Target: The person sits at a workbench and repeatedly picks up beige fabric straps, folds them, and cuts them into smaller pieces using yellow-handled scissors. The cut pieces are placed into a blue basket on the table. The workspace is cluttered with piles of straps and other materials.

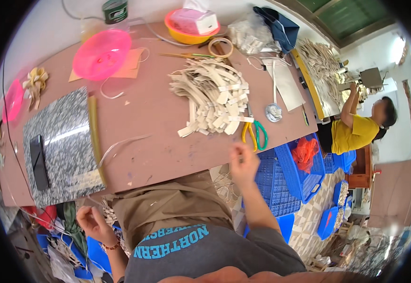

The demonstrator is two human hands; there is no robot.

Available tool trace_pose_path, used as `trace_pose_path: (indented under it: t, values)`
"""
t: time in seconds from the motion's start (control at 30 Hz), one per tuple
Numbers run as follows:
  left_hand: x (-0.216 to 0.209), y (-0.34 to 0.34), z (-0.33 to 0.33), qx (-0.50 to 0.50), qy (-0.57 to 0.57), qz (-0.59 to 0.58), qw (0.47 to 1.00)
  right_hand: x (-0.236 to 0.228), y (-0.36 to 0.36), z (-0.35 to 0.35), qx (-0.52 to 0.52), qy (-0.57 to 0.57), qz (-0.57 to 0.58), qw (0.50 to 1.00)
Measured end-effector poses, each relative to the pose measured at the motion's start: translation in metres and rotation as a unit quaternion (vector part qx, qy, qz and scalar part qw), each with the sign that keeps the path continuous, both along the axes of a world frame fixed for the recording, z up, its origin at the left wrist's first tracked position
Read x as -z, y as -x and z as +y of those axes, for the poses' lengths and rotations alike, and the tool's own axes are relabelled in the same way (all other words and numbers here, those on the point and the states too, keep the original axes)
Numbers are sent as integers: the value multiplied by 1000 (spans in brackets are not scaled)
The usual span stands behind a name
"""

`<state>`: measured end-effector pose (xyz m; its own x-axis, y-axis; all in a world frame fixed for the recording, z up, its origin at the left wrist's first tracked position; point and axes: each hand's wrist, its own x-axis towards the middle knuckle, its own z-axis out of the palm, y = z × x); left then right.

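My right hand (244, 163) is raised by the table's front edge, fingers curled and blurred, so whether it holds anything is unclear. Just beyond it lie scissors (261, 136) with one yellow and one green handle. Their blades run toward a heap of cream fabric strips (210, 94), many with small pale ends. My left hand (93, 225) hovers off the front edge at the lower left, loosely bent, thumb apart, and nothing shows in it. Nearest to it on the table is a grey speckled board (61, 141) with a black phone (39, 162) on top.
A pink bowl (102, 55), a tape roll (221, 47) and a tissue box (194, 21) in a basin stand toward the back. A small dish (274, 112) sits right of the scissors. Blue crates (274, 181) stand at the right. A person in yellow (354, 134) works beyond.
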<state>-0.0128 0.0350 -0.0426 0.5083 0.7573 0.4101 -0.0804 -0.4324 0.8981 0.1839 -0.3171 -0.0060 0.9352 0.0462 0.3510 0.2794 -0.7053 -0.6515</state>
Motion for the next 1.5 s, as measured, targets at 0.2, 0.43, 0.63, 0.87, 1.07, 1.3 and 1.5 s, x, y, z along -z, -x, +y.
trace_pose_path:
  t: [0.2,0.43,0.63,0.87,1.07,1.3,1.5]
  values:
    - [-97,-163,-102,403,-185,92,891,21,-42,-90,164,227,-62,958]
    - [-102,-332,-182,415,-463,48,782,10,-66,-102,114,173,116,971]
    - [-90,-385,-178,389,-567,178,704,1,-54,-127,63,-57,246,966]
    - [-109,-351,-155,420,-503,-54,753,-2,-14,-89,-5,-446,245,861]
    - [-68,-244,-141,392,-523,42,756,-11,8,-16,-82,-456,409,786]
    - [-37,-164,-151,317,-232,146,908,5,-3,28,-132,-389,315,856]
    - [-23,-144,-150,489,362,190,771,7,3,26,-244,-283,362,854]
